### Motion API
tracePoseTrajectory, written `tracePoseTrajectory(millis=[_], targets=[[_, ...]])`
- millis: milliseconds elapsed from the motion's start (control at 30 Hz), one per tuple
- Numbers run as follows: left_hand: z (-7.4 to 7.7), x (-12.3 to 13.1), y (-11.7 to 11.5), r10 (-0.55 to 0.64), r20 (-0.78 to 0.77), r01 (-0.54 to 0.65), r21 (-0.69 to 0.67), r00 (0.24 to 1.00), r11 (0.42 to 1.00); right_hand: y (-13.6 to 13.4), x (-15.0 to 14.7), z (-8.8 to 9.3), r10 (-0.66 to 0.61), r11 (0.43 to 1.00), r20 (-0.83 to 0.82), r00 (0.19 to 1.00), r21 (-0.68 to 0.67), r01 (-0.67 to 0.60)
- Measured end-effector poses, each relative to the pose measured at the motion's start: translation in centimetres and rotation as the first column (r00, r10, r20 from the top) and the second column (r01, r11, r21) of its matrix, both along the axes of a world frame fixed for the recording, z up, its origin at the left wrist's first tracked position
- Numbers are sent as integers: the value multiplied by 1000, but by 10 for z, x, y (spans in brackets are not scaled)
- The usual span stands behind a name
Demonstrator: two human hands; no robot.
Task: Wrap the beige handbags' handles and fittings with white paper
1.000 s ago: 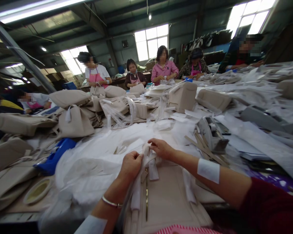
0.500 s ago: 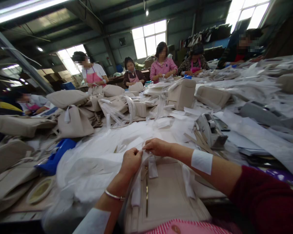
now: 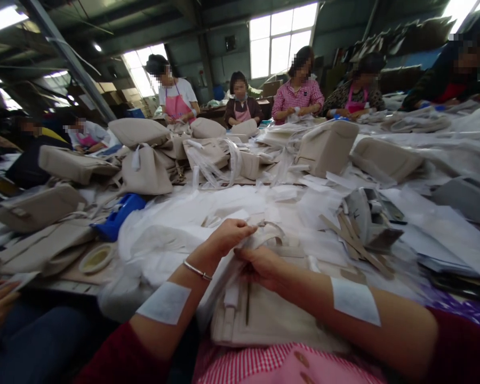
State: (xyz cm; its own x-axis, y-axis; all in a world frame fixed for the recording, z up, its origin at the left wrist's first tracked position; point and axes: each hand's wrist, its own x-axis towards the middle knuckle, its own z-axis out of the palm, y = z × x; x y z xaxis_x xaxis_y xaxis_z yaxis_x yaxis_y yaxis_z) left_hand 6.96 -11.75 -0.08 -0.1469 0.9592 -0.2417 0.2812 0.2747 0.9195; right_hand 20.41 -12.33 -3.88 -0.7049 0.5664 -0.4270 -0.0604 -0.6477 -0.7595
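Note:
A beige handbag lies flat in front of me, with a zip along its left part and white wrapping on its straps. My left hand is closed, pinching the bag's pale strap near a small metal fitting. Just below and to the right, my right hand has its fingers curled round the lower stretch of that strap, which partly hides them. White wrapping sheets are heaped to the left of both hands.
A blue tape dispenser and a tape roll lie to the left. On the right stand a grey dispenser and beige strips. More beige bags are piled beyond. Co-workers line the far side.
My left hand has moved up and over to the strap's fitting, while my right hand has come down below it. The view has swung left, showing another person's hand at the left edge.

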Motion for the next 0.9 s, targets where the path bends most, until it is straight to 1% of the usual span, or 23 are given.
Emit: tracePoseTrajectory(millis=[67,133,233,333,400,467,533,600,733,800,900], targets=[[1,-8,-16,-52,73,52,14,996,999,4,-5,1,-90,996,-7,996,-6,90],[-1,-18,-37,-114,141,115,-2,983,993,12,-4,3,-129,992,-50,990,-18,128],[-5,-32,-67,-185,206,202,-64,961,977,25,3,7,-134,991,-121,984,-17,133],[-6,-39,-84,-189,234,223,-129,954,966,33,11,10,-73,996,-156,985,29,79],[-6,-39,-87,-149,219,182,-140,964,973,34,16,11,24,998,-145,989,68,-14],[-4,-38,-86,-115,190,137,-103,975,985,34,20,11,130,988,-106,986,95,-120],[-2,-36,-84,-129,173,142,-63,976,988,33,22,10,166,983,-76,983,94,-158],[-1,-33,-82,-153,121,163,-72,981,984,31,22,8,132,990,-92,987,65,-126],[-2,-24,-82,-203,-58,193,-140,978,971,26,12,3,25,999,-178,984,-43,-34],[0,-19,-83,-260,-45,252,-139,965,958,23,5,2,-59,997,-186,981,-69,47],[5,-15,-87,-331,71,337,-111,941,935,24,-3,6,-194,980,-192,962,-80,182]])
